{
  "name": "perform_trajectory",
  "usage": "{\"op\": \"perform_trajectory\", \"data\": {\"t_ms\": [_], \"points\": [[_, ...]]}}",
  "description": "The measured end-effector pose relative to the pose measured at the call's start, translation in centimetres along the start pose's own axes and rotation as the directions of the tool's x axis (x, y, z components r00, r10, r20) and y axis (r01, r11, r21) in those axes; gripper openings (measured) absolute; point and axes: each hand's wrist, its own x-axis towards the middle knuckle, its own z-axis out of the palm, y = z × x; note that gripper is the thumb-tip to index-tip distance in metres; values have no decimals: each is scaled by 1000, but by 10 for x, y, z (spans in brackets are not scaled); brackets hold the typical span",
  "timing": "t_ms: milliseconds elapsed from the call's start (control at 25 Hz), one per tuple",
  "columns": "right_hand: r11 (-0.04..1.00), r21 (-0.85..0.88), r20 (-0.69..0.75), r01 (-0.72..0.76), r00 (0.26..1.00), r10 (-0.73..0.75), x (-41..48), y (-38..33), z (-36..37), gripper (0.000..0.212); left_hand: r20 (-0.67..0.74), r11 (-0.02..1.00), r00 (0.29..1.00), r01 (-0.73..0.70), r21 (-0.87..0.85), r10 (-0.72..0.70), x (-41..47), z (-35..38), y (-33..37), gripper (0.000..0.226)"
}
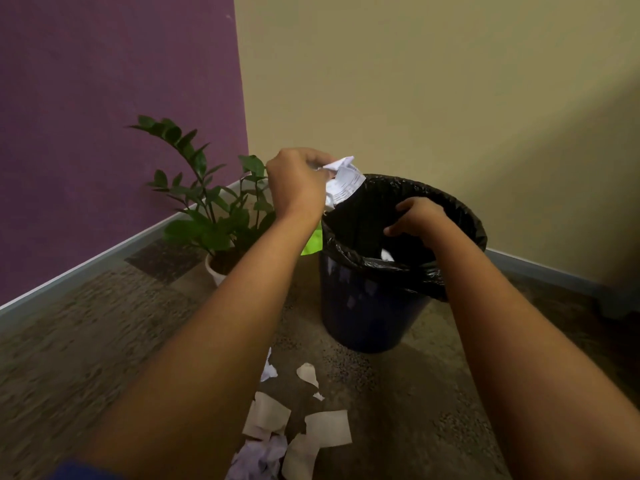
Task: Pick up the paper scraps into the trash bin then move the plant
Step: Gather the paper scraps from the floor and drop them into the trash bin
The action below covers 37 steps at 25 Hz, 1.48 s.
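Observation:
My left hand [298,178] grips crumpled white paper scraps [343,180] just above the left rim of the trash bin [367,306], a dark blue bucket lined with a black bag. My right hand [415,220] hovers over the bin's mouth with its fingers curled downward and nothing visible in them. A white scrap [387,254] lies inside the bin. Several more paper scraps [294,427] are scattered on the carpet between my forearms. The plant [207,209], dark green in a white pot, stands left of the bin by the wall.
Purple wall on the left and beige wall behind meet in a corner behind the plant. A bright green object [311,242] shows between plant and bin. Brown patterned carpet [86,341] covers the floor. A dark shape sits at the far right edge.

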Motion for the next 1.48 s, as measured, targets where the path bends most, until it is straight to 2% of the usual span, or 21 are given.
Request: {"op": "perform_trajectory", "data": {"t_ms": [120,240,360,480,560,680,720,760,800,880,960,1000,1080,1160,1240,1320,1400,1480], "points": [[995,90,-194,45,981,-27,0,10,-9,48,2,992,999,35,-118,-35,10,18,6,22],[986,152,-230,72,973,-36,-2,19,-10,40,3,984,999,47,-171,-47,15,45,9,23],[982,168,-264,83,964,-37,-4,25,-8,34,73,982,993,98,-159,-88,13,75,3,23],[978,190,-290,88,957,-29,-4,33,-8,28,183,993,979,103,-52,-92,6,99,-9,19],[978,193,-314,84,949,-20,-4,37,-9,25,335,996,939,67,57,-82,4,111,-14,19],[975,205,-358,84,934,-5,-3,39,-12,22,613,940,777,-83,330,-146,5,119,-16,33],[973,212,-375,89,927,-3,-3,38,-12,23,643,902,746,-142,407,-173,5,120,-16,36],[970,221,-398,99,917,-3,-4,36,-11,24,630,878,758,-175,445,-168,5,119,-15,34],[967,228,-428,115,904,-6,-6,33,-10,27,584,878,803,-185,441,-124,4,115,-14,29],[958,230,-513,172,858,-30,-12,25,-3,28,427,911,903,-209,355,40,-2,105,-16,21],[943,202,-622,266,779,-87,-22,15,7,24,253,909,942,-293,297,220,-10,88,-24,20],[926,177,-674,333,727,-132,-29,9,14,21,166,895,936,-346,280,310,-15,77,-31,20],[856,128,-751,501,613,-246,-46,-2,30,19,-13,843,882,-446,301,471,-26,53,-51,20],[761,43,-782,647,496,-377,-64,-11,53,20,-167,800,820,-454,393,547,-39,29,-84,19],[678,-40,-762,734,417,-496,-78,-17,82,22,-242,817,827,-373,439,508,-54,6,-125,18],[619,-65,-694,783,410,-592,-89,-22,115,23,-231,836,887,-250,488,400,-68,-16,-168,19],[610,-36,-568,791,486,-664,-92,-21,150,23,-173,816,951,-118,566,257,-78,-34,-205,19],[658,-16,-393,753,600,-697,-88,-17,186,23,-132,774,985,-3,633,111,-82,-49,-234,20]]}}
